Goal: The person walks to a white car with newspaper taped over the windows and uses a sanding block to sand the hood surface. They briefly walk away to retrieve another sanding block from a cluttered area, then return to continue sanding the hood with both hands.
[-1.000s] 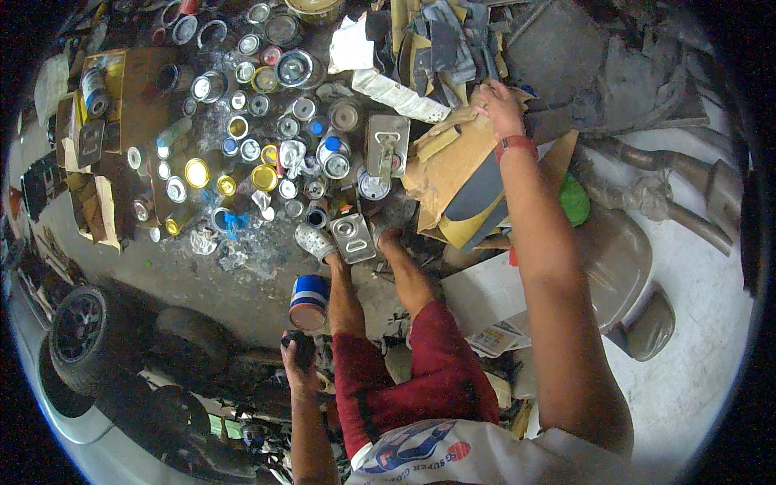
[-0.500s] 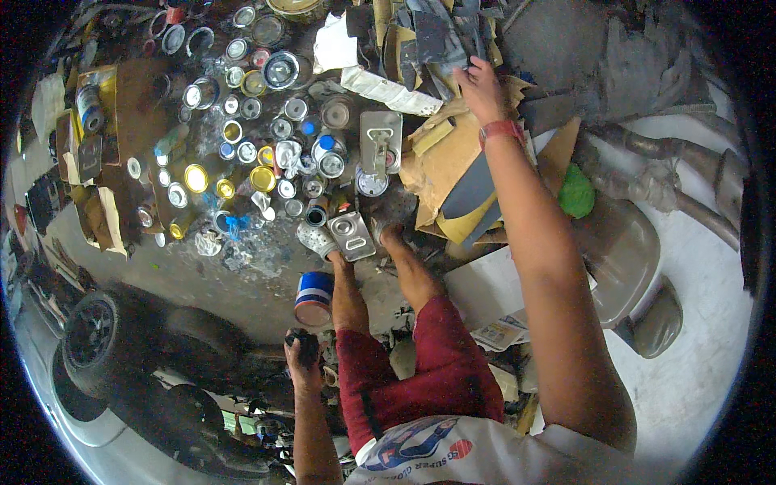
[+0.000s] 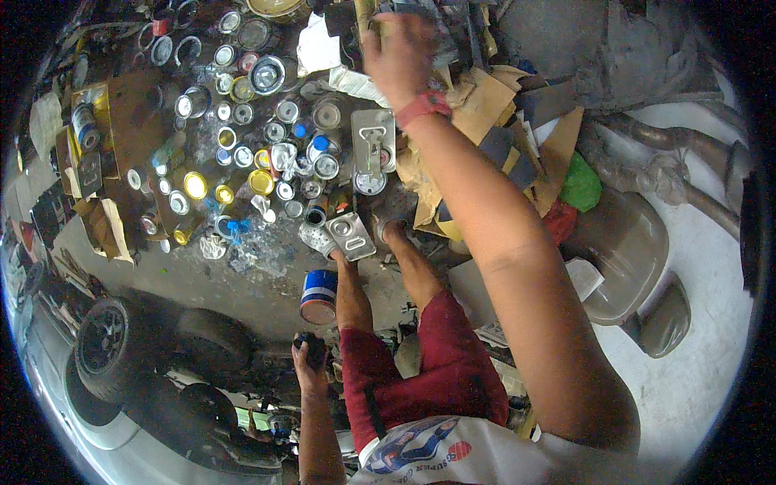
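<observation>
My left hand [image 3: 309, 373] is closed around a small, dark, rounded object [image 3: 315, 349] whose kind I cannot make out. Below it on the floor side stands a blue and white paint can [image 3: 319, 296], close to my left leg. With the arm stretched far forward, my right hand [image 3: 400, 65] is at the top of the view, blurred by motion. Its fingers are near a tan upright strip [image 3: 364, 19] beside dark scraps, and whether they touch it is unclear. Torn cardboard [image 3: 485, 101] lies heaped to the right of that hand.
Many open and lidded cans [image 3: 267, 75] crowd the floor ahead and left. A metal tray-like lid [image 3: 351, 235] lies by my feet. A grey plastic chair [image 3: 626, 259], a green bag [image 3: 579, 186] and thick pipes [image 3: 647, 153] are on the right. A car wheel [image 3: 103, 338] is at lower left.
My right hand has swung left and farther forward, away from the cardboard pile. Some cardboard pieces have shifted, and a red item now shows below the green bag. My left hand still grips the dark object.
</observation>
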Demonstrator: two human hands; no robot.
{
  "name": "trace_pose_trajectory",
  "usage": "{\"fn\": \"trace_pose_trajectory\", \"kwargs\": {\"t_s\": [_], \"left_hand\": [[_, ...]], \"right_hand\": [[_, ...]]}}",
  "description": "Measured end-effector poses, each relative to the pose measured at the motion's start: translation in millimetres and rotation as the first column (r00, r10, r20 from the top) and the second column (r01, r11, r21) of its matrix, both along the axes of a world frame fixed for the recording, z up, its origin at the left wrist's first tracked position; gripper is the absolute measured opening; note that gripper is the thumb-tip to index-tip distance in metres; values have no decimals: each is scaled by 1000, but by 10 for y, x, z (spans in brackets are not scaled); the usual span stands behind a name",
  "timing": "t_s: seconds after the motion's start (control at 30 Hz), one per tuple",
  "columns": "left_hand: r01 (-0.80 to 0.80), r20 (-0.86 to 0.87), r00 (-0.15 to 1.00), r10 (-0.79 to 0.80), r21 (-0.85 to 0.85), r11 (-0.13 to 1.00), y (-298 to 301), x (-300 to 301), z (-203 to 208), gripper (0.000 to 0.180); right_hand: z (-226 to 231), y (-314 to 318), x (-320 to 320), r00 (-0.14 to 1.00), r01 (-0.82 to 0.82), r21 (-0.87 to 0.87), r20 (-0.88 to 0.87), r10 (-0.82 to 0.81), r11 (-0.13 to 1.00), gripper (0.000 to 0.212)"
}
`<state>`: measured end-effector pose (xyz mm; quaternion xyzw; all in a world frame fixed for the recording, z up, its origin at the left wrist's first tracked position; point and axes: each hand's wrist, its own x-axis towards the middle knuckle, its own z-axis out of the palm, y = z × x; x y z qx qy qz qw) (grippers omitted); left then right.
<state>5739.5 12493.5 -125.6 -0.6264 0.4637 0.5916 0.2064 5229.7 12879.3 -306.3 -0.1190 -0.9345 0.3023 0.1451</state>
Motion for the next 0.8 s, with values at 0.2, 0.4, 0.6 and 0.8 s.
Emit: {"fn": "trace_pose_trajectory", "kwargs": {"t_s": [0.2,0.4,0.6,0.8], "left_hand": [[176,-10,984,-178,-98,979,-83,170,62,67],[-20,133,990,51,-228,973,-232,395,69,67],[-68,189,972,139,-338,939,-568,582,105,73],[-103,230,956,184,-323,941,-1005,835,155,74]], "right_hand": [[-202,-819,-161,966,-195,181,207,156,964,61],[-229,-498,-398,989,-13,-355,132,64,935,56],[297,310,190,947,165,-854,-3,-322,493,23],[519,646,517,965,169,-885,59,-256,434,39]]}}
